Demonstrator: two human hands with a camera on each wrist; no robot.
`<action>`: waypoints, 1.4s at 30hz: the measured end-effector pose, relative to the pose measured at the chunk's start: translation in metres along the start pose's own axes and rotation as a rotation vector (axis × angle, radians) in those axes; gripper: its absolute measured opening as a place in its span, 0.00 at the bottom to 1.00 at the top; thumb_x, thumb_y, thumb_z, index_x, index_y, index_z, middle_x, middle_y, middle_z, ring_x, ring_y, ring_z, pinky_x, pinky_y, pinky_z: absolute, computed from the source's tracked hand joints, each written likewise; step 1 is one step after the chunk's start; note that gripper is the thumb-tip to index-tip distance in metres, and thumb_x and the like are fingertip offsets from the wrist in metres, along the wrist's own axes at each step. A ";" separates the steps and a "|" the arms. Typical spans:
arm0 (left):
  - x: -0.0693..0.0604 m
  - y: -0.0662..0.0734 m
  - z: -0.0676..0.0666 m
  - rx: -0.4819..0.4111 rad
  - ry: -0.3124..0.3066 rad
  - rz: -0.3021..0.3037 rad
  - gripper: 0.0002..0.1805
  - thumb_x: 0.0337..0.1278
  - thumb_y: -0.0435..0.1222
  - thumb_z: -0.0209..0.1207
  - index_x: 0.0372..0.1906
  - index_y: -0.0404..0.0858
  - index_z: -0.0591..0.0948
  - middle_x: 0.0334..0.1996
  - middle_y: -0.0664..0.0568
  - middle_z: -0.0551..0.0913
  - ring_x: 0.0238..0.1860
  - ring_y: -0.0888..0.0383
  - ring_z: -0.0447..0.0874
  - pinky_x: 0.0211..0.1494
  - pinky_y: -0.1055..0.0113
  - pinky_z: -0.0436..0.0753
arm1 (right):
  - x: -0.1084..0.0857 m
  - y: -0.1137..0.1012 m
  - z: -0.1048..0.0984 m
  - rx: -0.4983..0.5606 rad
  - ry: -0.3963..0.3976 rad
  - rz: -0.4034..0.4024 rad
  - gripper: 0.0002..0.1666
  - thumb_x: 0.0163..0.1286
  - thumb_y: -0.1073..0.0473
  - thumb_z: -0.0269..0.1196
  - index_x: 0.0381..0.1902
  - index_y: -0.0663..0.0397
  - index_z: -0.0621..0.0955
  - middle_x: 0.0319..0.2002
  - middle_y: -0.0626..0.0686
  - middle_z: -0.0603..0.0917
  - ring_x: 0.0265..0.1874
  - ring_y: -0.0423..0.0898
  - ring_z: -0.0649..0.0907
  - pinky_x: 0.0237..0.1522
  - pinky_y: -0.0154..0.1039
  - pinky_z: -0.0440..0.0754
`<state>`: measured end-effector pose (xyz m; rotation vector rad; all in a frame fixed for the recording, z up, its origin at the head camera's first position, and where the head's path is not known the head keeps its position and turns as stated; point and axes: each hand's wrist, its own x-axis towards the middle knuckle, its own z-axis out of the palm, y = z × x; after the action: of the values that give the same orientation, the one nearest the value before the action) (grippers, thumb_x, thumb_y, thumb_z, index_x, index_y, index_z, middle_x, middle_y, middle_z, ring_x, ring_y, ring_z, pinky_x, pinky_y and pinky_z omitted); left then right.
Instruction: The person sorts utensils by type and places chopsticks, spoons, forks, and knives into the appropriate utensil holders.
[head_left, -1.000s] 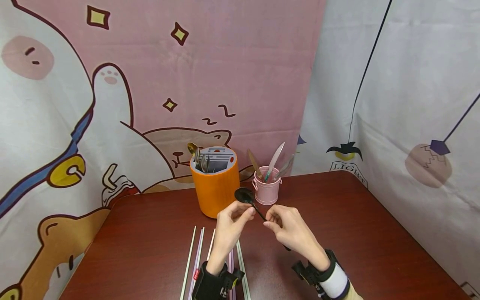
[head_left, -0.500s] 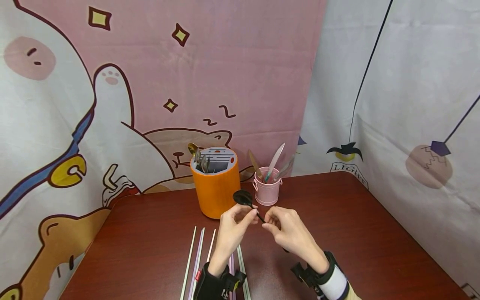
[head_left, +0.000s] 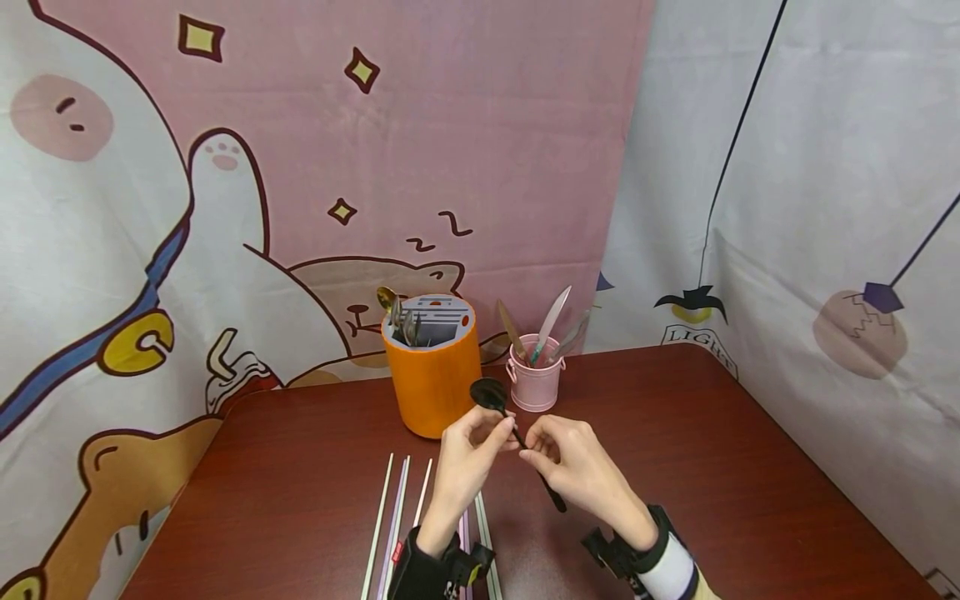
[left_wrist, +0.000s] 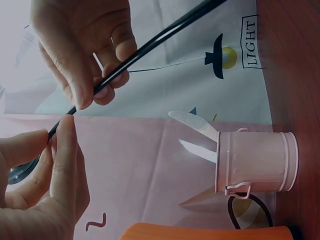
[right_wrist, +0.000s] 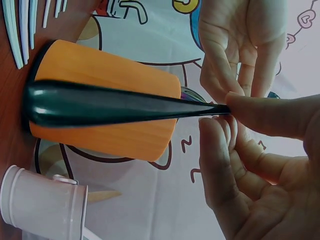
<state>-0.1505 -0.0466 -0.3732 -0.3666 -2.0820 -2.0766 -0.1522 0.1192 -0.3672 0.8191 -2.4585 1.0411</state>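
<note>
A black spoon (head_left: 489, 393) is held in the air between the two hands, its bowl up to the left and its handle slanting down to the right. My left hand (head_left: 463, 471) pinches it near the neck, just below the bowl. Farther down, my right hand (head_left: 583, 465) pinches the handle between thumb and fingers. The right wrist view shows the broad, glossy handle end (right_wrist: 100, 104) sticking out past the right fingertips. Part of the bowl (left_wrist: 20, 172) appears behind the left fingers in the left wrist view.
Behind the hands stands an orange holder (head_left: 432, 387) with several spoons in it. Right of it is a pink bucket (head_left: 534, 387) holding knives. Several thin pale sticks (head_left: 378, 525) lie on the red-brown table (head_left: 285, 483), partly under the left wrist. Printed cloth hangs behind.
The lower end of the spoon handle has swung slightly left and shows more beneath my right hand. My right fingers have shifted a little left; the left hand is almost unmoved.
</note>
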 end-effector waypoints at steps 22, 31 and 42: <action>-0.003 0.018 -0.027 0.206 0.239 0.250 0.05 0.58 0.32 0.61 0.34 0.33 0.82 0.34 0.41 0.86 0.28 0.61 0.86 0.34 0.71 0.85 | -0.001 0.000 0.002 -0.031 -0.014 -0.039 0.09 0.57 0.64 0.68 0.26 0.47 0.78 0.22 0.40 0.77 0.21 0.28 0.72 0.24 0.25 0.73; 0.005 0.047 -0.064 0.343 0.529 0.503 0.04 0.58 0.30 0.61 0.34 0.32 0.84 0.28 0.42 0.86 0.25 0.70 0.81 0.31 0.80 0.79 | -0.001 0.004 0.006 -0.027 -0.046 -0.014 0.08 0.58 0.62 0.68 0.26 0.47 0.78 0.21 0.40 0.76 0.21 0.29 0.72 0.24 0.25 0.72; 0.041 0.068 -0.097 0.413 0.856 0.658 0.09 0.58 0.31 0.61 0.40 0.28 0.83 0.33 0.39 0.85 0.33 0.78 0.78 0.35 0.87 0.77 | -0.005 0.008 0.050 -0.047 -0.251 0.113 0.07 0.59 0.59 0.67 0.25 0.47 0.78 0.18 0.39 0.73 0.18 0.29 0.69 0.20 0.26 0.67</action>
<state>-0.1739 -0.1416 -0.2954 -0.0484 -1.5033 -1.0906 -0.1580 0.0887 -0.4073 0.8500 -2.7567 0.9661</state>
